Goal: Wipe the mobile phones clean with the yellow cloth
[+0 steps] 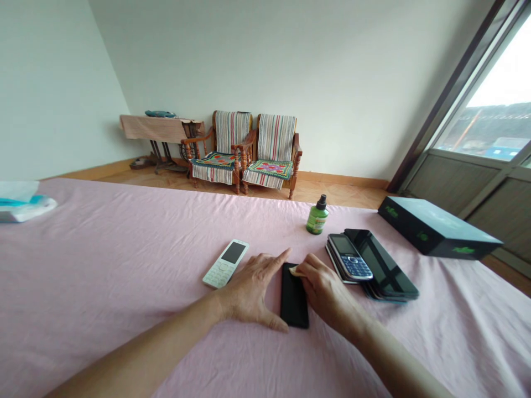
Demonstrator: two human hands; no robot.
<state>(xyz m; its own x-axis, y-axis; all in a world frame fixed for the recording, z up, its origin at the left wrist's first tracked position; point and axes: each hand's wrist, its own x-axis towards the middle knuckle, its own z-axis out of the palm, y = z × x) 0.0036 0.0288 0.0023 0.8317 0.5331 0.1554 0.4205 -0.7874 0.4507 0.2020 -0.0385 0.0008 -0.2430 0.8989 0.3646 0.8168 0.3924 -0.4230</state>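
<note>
We held a black phone (pixel 293 304) flat on the pink-covered surface (pixel 124 265), straight in front of us and between our two hands. Our left hand (pixel 251 290) lay open, fingers spread, with thumb and forefinger touching the phone's left side. Our right hand (pixel 326 287) had its fingertips pinched together on a small pale wipe (pixel 295 271), pressed to the phone's far end. A white keypad phone (pixel 226 263) lay near on the left; a stack of phones (pixel 385 271), a green spray bottle (pixel 317 216) and a dark box (pixel 435 226) sat to the right.
</note>
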